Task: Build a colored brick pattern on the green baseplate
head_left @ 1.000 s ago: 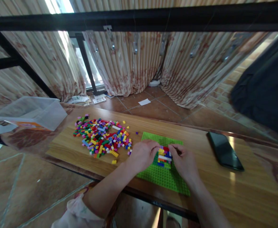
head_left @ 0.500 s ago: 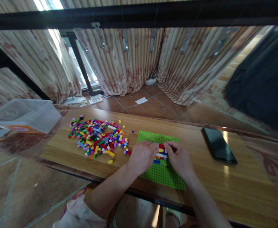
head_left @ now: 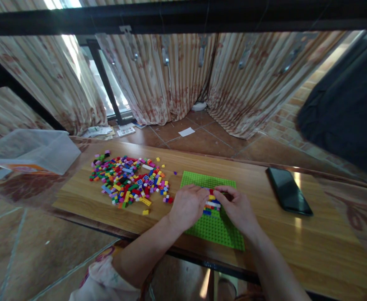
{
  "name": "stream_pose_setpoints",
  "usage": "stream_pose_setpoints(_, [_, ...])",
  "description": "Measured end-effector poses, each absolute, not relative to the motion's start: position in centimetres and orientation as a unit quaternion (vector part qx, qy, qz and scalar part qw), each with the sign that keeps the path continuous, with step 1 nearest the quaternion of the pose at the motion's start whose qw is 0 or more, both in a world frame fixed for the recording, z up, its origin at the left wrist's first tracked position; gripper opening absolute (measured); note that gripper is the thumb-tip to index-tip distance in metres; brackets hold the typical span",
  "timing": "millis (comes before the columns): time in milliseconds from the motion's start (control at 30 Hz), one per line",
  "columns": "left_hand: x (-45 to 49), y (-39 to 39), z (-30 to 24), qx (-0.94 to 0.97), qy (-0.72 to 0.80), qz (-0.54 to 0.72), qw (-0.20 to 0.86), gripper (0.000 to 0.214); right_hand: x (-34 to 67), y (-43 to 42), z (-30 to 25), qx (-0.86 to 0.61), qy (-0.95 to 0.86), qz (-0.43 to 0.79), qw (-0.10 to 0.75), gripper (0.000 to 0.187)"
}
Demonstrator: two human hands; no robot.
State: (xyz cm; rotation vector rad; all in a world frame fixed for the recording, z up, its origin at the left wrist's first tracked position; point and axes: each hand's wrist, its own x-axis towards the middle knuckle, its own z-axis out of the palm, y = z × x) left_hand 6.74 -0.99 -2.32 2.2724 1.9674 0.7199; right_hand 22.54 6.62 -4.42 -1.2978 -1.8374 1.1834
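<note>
A small build of stacked toy bricks (head_left: pixel 213 204) in red, yellow, white and blue rises from the green baseplate (head_left: pixel 224 238). Against its left side, my left hand (head_left: pixel 188 207) is closed, fingers curled and partly hiding the bricks. My right hand (head_left: pixel 238 209) grips the build's upper right, thumb and forefinger closed by a red brick (head_left: pixel 211 192) at the top. Whether that brick is separate or joined cannot be made out. Left of the baseplate lies a loose pile of mixed toy bricks (head_left: pixel 128 179).
A black phone (head_left: pixel 288 190) lies on the wooden table (head_left: pixel 327 242) at the right. A clear plastic bin (head_left: pixel 58 152) rests on its side at the far left. A lone yellow brick (head_left: pixel 145 212) sits near the table's front edge. Striped curtains (head_left: pixel 183 83) hang behind.
My right thumb and fingers have shifted slightly left over the top of the brick build. My left hand stays in place; the camera view has moved slightly.
</note>
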Motion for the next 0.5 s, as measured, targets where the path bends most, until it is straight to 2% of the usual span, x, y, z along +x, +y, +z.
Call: stream_pose_setpoints(500, [6.69,-1.06,-2.64,0.745,0.625,0.233,0.002,0.022,22.67,6.85,-4.65,-0.475,-0.682,0.471,0.295,0.036])
